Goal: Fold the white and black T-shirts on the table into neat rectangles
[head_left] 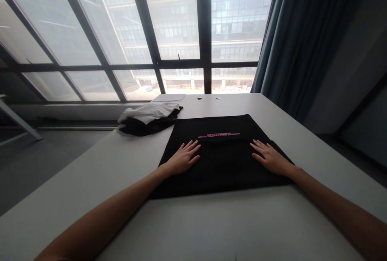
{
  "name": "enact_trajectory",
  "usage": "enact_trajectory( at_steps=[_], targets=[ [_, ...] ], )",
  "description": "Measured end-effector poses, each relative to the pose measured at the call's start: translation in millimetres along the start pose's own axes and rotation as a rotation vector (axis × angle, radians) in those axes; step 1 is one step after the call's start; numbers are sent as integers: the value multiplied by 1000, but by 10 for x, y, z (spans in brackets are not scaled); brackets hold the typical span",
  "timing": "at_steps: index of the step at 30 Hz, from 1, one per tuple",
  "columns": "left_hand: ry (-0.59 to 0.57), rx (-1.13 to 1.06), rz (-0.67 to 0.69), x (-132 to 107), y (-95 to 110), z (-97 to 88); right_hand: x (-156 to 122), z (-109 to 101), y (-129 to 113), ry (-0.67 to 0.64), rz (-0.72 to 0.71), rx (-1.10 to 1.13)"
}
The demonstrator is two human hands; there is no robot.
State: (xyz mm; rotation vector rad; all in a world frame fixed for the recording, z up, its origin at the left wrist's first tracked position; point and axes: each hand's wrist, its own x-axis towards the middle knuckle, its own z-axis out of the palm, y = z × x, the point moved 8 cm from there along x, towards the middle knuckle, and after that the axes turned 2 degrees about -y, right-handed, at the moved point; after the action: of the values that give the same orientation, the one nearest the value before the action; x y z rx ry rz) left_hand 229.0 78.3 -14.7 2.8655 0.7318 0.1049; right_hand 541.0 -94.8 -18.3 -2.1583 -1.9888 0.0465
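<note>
Black folded cloth garment with pink lettering (222,156) flat on white table (211,224) | left hand (183,158) flat, fingers spread (palm down) on it | right hand (270,158) likewise | crumpled white-and-black clothes pile (149,117) beyond.

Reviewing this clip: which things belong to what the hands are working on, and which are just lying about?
In hand:
black garment with pink lettering, spread on the table
left hand and right hand, both flat on it

Lying about:
heap of white and black clothes
pale sheet near the window
</note>
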Motion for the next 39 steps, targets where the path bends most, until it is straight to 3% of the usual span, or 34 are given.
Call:
enact_trajectory(
  at_steps=[6, 11, 15, 22, 27, 32, 39],
  targets=[
    [-13, 12, -8, 5, -1, -36, 25, 76, 100, -24, 13, 50],
    [37, -52, -24, -67, 28, -90, -60, -142, 20, 134, -31, -57],
    [46, -116, 31, -407, 110, -151, -303, -284, 18, 206, -98, -61],
    [-64, -79, 159, -1226, 131, -232, -846, -198, 268, 35, -216, 73],
    [-124, -27, 164, -1575, -14, -258, -1086, -146, 504, -32, -248, 3],
    [-38, 30, 199, -1739, -177, -348, -1222, -261, 660, 49, -306, -82],
    [171, 157, 453, -1903, -113, -508, -1361, -407, 597, 208, -417, -121]
  ],
)
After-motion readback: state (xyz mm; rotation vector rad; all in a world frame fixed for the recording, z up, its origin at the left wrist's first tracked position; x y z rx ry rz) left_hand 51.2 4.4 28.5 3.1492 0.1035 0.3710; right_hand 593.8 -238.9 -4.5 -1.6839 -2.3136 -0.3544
